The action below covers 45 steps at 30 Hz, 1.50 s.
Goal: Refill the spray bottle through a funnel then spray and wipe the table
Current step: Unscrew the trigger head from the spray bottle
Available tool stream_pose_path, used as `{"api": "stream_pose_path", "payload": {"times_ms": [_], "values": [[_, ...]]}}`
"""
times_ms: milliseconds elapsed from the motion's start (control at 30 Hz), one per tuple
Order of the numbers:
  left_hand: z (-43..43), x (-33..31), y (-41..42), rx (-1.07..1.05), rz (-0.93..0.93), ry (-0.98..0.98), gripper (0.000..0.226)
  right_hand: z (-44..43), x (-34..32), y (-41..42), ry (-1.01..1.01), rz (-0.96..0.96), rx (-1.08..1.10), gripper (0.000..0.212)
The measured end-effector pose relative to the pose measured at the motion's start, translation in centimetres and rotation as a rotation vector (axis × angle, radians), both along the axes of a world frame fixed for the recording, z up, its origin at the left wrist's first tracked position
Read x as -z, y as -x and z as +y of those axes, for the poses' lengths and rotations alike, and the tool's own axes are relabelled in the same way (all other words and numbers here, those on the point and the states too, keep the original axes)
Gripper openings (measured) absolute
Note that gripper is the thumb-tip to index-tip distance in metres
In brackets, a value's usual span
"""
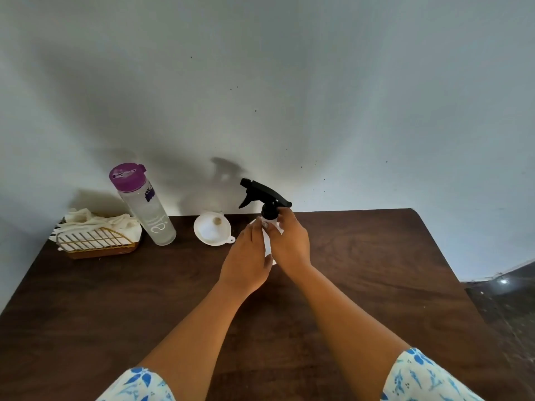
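A white spray bottle [267, 240] with a black trigger head [262, 195] stands upright on the dark wooden table [376, 256], near its far edge. My left hand [249, 256] wraps the bottle's body from the left. My right hand [289, 241] grips it from the right, fingers up at the black collar under the trigger head. Most of the white body is hidden by both hands. A white funnel [212, 228] lies on the table just left of the bottle, mouth up. Further left stands a clear water bottle [147, 212] with a purple cap.
A gold wire basket [95, 244] holding white cloths [95, 219] sits at the table's far left corner. A pale wall runs right behind the table. Dark floor [509, 299] shows past the table's right edge.
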<state>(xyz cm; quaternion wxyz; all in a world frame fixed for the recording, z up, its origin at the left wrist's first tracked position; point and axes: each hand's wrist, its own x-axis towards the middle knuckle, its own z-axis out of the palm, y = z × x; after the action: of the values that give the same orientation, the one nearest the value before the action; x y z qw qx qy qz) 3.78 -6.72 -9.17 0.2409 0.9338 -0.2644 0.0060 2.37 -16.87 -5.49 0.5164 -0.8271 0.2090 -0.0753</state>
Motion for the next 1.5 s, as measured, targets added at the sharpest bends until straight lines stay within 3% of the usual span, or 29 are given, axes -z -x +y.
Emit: {"api": "stream_pose_path", "payload": {"times_ms": [367, 767, 867, 1200, 1500], "values": [[3.9, -2.4, 15.3, -0.086, 0.044, -0.001, 0.079, 4.9, -2.9, 15.3, -0.022, 0.025, 0.015, 0.027], [11.0, -2.8, 29.8, 0.016, 0.073, 0.032, 0.07, 12.0, -3.9, 30.1, -0.04, 0.006, 0.013, 0.031], [11.1, -1.5, 31.1, -0.053, 0.156, 0.08, 0.071, 12.5, -3.1, 31.5, -0.042, 0.009, -0.007, 0.029], [10.9, -0.4, 31.6, -0.252, 0.318, 0.426, 0.03, 12.1, -0.6, 33.2, -0.125, -0.042, 0.026, 0.028], [11.1, -1.5, 31.5, -0.214, 0.397, 0.348, 0.039, 10.7, -0.9, 33.1, -0.06, 0.014, -0.171, 0.026]]}}
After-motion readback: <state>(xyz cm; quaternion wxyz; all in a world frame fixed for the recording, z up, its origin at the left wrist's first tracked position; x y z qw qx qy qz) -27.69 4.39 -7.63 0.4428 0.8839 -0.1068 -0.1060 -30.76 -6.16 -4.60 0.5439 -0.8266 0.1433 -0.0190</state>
